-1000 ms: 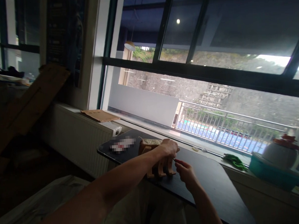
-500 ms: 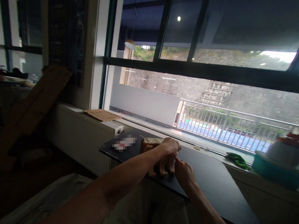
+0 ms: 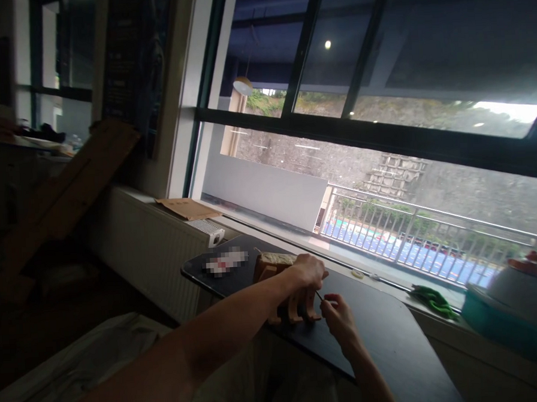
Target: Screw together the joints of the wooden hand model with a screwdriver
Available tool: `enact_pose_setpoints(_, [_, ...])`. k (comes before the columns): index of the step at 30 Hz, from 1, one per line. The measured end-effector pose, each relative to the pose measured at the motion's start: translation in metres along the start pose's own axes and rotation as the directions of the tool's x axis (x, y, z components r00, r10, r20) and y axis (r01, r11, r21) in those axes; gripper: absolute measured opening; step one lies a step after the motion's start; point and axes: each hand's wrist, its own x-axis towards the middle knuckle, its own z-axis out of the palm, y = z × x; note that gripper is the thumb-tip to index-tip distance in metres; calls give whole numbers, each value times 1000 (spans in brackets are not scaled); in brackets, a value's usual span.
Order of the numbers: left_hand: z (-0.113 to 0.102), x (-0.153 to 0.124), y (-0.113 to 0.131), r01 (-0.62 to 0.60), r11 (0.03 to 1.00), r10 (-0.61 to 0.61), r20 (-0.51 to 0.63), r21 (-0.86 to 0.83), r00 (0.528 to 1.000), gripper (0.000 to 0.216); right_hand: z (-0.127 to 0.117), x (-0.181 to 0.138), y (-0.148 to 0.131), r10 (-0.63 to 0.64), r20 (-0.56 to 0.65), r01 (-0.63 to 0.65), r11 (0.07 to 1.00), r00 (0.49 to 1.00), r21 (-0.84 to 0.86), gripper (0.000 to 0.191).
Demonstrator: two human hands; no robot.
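A small wooden model with several legs (image 3: 286,291) stands on a dark tabletop (image 3: 383,333) by the window. My left hand (image 3: 307,272) is closed over its top and holds it in place. My right hand (image 3: 337,313) sits just to the right of the model, fingers pinched on a thin stick-like piece whose tip points at the model's side. What that piece is stays too small and dark to name.
A blurred card (image 3: 222,261) lies at the table's far left end. On the sill lie a green cloth (image 3: 431,300) and a teal basin (image 3: 504,326) with a white pot. A white radiator (image 3: 154,249) bears a cardboard sheet (image 3: 185,208); a long cardboard box (image 3: 65,193) leans at left.
My right hand drew in against the model half a second ago and has now pulled back a little to the right, still pinching the thin piece. My left hand stayed on the model.
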Motion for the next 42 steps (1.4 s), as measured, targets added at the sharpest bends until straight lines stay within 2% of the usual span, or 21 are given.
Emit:
enact_pose_setpoints(3, [0,0,0,-1,1000,1,-6,-1,1000,26,-3,-7,2,-86,7,86,996,996,30,36])
enact_pose_setpoints(5, [1,0,0,4,1000,-4,-8,0,1000,27,-7,-11,1,-155,6,155,988,988,-8,39])
enact_pose_setpoints(11, [-1,-1,0,15,1000,-15,-5,-1,1000,28,-24,-19,-15,-333,16,319,886,943,-337,26])
enact_pose_setpoints(15, [-2,-3,1,13,1000,-13,-3,-6,1000,28,-26,-22,-27,-384,65,369,808,921,-459,27])
enact_pose_setpoints(18, [-4,-3,2,15,1000,-15,12,-2,1000,28,-23,-24,-30,-380,63,363,802,923,-474,31])
enact_pose_setpoints(22, [-4,-3,1,11,1000,-11,30,1,999,27,-13,-23,-24,-318,-17,284,866,948,-411,30])
enact_pose_setpoints(27, [-3,-1,-1,6,1000,-6,16,10,1000,28,-1,-11,-14,-202,-96,170,949,975,-267,49])
enact_pose_setpoints(29, [-3,0,-1,5,1000,-5,12,15,1000,28,-2,-9,-14,-181,-86,153,953,980,-261,50])
enact_pose_setpoints(33, [-2,2,-1,-3,1000,3,16,7,1000,27,-11,-15,-23,-189,-39,165,926,981,-340,36])
enact_pose_setpoints(37, [-1,2,-1,2,1000,-2,21,7,1000,28,-15,-25,-32,-212,39,210,891,976,-402,40])
enact_pose_setpoints(42, [-1,2,-1,0,1000,-1,35,21,999,28,-7,-21,-29,-176,40,179,925,984,-336,40])
